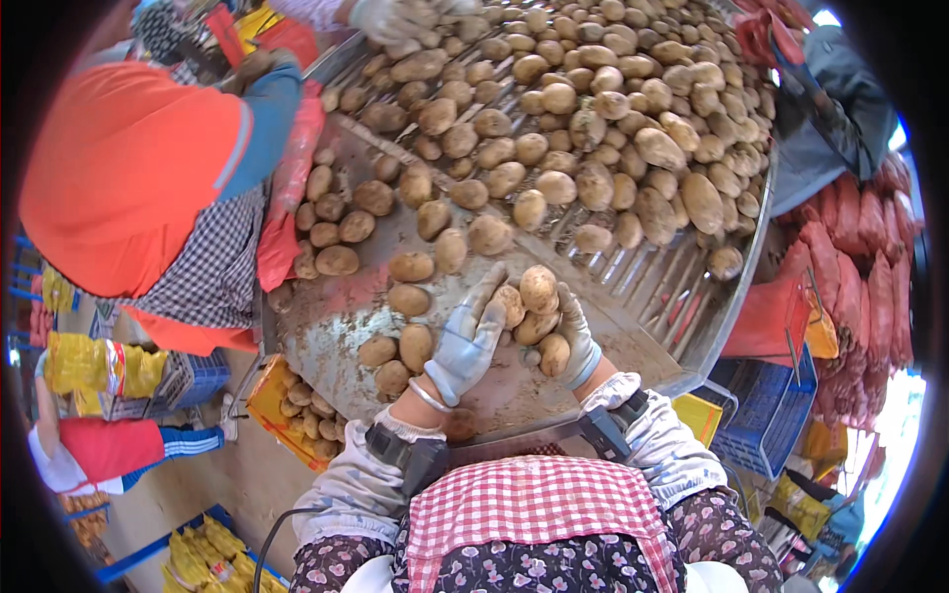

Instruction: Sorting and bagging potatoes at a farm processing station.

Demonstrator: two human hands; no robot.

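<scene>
My left hand (467,341), in a pale work glove, rests against the left side of a small cluster of potatoes (535,326). On the cluster's right side is my right hand (580,341), gloved too. Several potatoes are gathered between the two palms, above the metal sorting table (534,400). Whether either hand bears their weight cannot be told. Loose potatoes (410,300) lie on the sheet metal left of my left hand. Beyond, a large heap of potatoes (660,148) covers a slatted grate (660,289).
A person in an orange top (141,170) stands at the left edge beside a red mesh bag (296,185). Another person's gloved hands (400,22) are at the far side. An orange-edged bag of potatoes (285,415) sits lower left. Blue crates (764,415) and red sacks (860,296) stand right.
</scene>
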